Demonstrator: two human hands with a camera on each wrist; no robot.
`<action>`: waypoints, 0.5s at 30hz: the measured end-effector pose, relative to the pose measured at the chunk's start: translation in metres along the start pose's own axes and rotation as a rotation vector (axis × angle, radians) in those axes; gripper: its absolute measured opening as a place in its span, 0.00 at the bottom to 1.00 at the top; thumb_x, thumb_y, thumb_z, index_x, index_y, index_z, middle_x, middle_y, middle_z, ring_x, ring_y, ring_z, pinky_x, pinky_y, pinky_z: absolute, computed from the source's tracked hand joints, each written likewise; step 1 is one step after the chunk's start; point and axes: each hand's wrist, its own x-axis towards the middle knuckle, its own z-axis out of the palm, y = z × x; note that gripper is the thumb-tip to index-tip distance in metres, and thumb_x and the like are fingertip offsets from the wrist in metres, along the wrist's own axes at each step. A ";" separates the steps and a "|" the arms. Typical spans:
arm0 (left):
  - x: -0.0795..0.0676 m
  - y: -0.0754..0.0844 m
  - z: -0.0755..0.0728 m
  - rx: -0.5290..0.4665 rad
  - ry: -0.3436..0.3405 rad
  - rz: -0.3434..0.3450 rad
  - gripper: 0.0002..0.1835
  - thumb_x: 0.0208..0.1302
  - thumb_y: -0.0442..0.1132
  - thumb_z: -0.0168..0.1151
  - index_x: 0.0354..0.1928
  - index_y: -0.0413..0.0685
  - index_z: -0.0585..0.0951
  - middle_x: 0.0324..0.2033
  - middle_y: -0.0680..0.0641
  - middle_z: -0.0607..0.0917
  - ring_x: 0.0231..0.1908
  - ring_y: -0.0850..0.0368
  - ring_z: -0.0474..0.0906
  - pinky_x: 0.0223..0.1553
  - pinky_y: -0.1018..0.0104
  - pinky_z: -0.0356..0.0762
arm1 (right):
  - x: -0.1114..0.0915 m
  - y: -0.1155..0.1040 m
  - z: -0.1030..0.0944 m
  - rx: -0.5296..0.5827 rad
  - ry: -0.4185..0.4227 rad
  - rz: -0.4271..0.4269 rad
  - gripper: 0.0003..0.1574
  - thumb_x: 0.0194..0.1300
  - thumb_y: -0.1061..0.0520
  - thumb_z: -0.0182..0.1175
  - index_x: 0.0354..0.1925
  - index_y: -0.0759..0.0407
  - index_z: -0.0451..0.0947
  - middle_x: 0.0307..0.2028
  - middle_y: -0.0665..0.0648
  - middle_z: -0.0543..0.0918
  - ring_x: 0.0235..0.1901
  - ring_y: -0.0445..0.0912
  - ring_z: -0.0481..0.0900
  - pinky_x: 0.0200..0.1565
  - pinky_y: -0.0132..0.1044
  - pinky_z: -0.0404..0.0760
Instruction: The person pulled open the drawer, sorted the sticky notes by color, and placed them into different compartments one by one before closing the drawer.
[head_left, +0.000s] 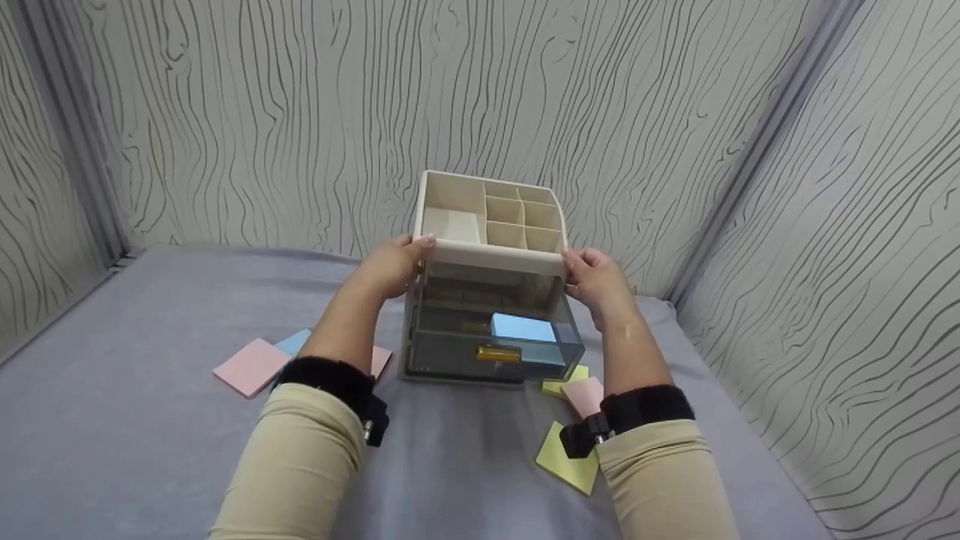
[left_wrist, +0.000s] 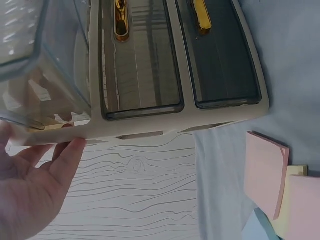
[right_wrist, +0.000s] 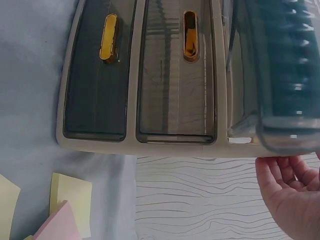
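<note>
A cream desk organizer (head_left: 491, 252) stands on the cloth, its divided top tray facing up. Its top smoky clear drawer (head_left: 450, 346) with a gold handle is pulled out, and a blue sticky-note pad (head_left: 523, 328) lies inside at the right. My left hand (head_left: 394, 264) grips the organizer's upper left edge, thumb at the tray's front corner. On the opposite side, my right hand (head_left: 598, 281) holds the upper right edge with curled fingers. Two lower drawers, one with a gold handle (left_wrist: 202, 16), appear closed in both wrist views.
Pink pads (head_left: 251, 367) and a blue pad (head_left: 292, 342) lie left of the organizer, partly behind my left forearm. To the right are yellow pads (head_left: 568, 459) and a pink pad (head_left: 583, 396). Wood-grain patterned panels (head_left: 300, 120) enclose the grey cloth-covered table (head_left: 150, 450).
</note>
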 end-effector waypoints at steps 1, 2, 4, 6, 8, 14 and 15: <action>0.000 0.000 -0.001 0.011 -0.003 -0.001 0.32 0.67 0.60 0.40 0.67 0.50 0.60 0.59 0.41 0.70 0.60 0.43 0.64 0.58 0.49 0.63 | 0.000 0.000 0.000 0.006 0.002 0.003 0.22 0.69 0.44 0.47 0.48 0.60 0.70 0.50 0.60 0.74 0.51 0.50 0.74 0.54 0.41 0.71; 0.000 0.000 -0.001 0.025 -0.006 -0.002 0.32 0.67 0.60 0.40 0.66 0.50 0.60 0.58 0.40 0.70 0.59 0.44 0.65 0.57 0.49 0.64 | 0.000 0.000 0.001 0.011 0.003 0.005 0.22 0.68 0.44 0.47 0.48 0.60 0.71 0.51 0.60 0.74 0.51 0.50 0.73 0.54 0.42 0.71; -0.001 -0.001 -0.003 0.051 -0.024 0.003 0.32 0.67 0.61 0.39 0.66 0.49 0.61 0.57 0.40 0.71 0.58 0.44 0.67 0.56 0.50 0.66 | 0.000 0.001 0.001 0.020 0.001 0.009 0.22 0.68 0.44 0.47 0.48 0.60 0.70 0.51 0.60 0.74 0.51 0.50 0.73 0.55 0.42 0.71; -0.002 -0.003 -0.005 0.047 -0.054 0.013 0.34 0.67 0.62 0.37 0.66 0.48 0.60 0.59 0.40 0.69 0.59 0.43 0.65 0.56 0.50 0.66 | 0.000 0.002 0.001 0.028 0.001 0.014 0.22 0.68 0.43 0.48 0.48 0.59 0.70 0.51 0.60 0.74 0.51 0.50 0.73 0.55 0.41 0.71; -0.002 -0.008 -0.009 0.065 -0.076 0.034 0.36 0.66 0.64 0.34 0.67 0.48 0.58 0.61 0.39 0.67 0.60 0.42 0.63 0.56 0.49 0.66 | 0.000 0.002 0.001 0.032 0.004 0.016 0.22 0.68 0.43 0.48 0.48 0.59 0.71 0.51 0.60 0.74 0.51 0.50 0.73 0.54 0.41 0.71; -0.005 -0.030 -0.033 0.216 -0.077 0.062 0.39 0.66 0.66 0.27 0.70 0.48 0.51 0.64 0.37 0.62 0.63 0.39 0.59 0.59 0.48 0.60 | -0.001 0.001 0.001 0.037 0.007 0.006 0.23 0.68 0.44 0.48 0.49 0.60 0.70 0.50 0.61 0.73 0.51 0.51 0.72 0.54 0.41 0.72; -0.007 -0.034 -0.038 0.244 -0.077 0.054 0.39 0.66 0.65 0.28 0.70 0.47 0.51 0.65 0.37 0.60 0.63 0.39 0.57 0.61 0.47 0.57 | -0.001 0.001 0.001 0.039 0.005 0.004 0.23 0.68 0.44 0.48 0.49 0.61 0.70 0.50 0.61 0.73 0.51 0.51 0.72 0.54 0.41 0.72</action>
